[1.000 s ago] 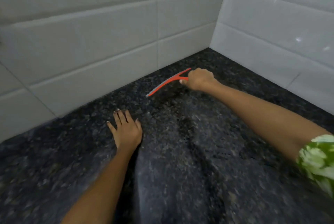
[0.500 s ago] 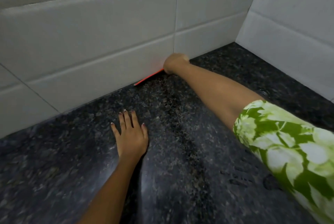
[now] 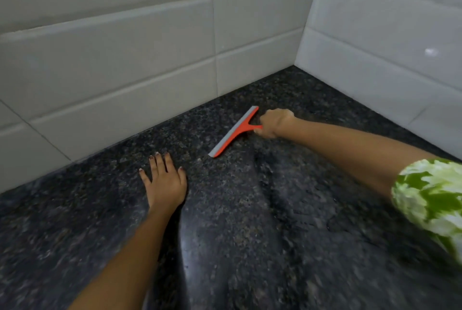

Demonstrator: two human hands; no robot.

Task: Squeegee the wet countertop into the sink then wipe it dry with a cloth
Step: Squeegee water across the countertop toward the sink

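Observation:
A red squeegee [image 3: 235,132] with a grey rubber blade lies edge-down on the dark speckled granite countertop [image 3: 225,247], a little way out from the back wall. My right hand [image 3: 275,122] is closed around its red handle. My left hand [image 3: 165,182] rests flat on the countertop, fingers spread, to the left of the blade's near end. Wet streaks and a shiny film run across the stone in front of the blade. No sink and no cloth are in view.
White tiled walls [image 3: 125,47] meet in a corner [image 3: 297,64] at the back right, closing the countertop on two sides. My green-and-white patterned sleeve [image 3: 432,199] fills the right edge.
The squeegee was pushed up against the foot of the back wall half a second ago; my right hand has pulled it back toward me. My left hand has stayed flat in place.

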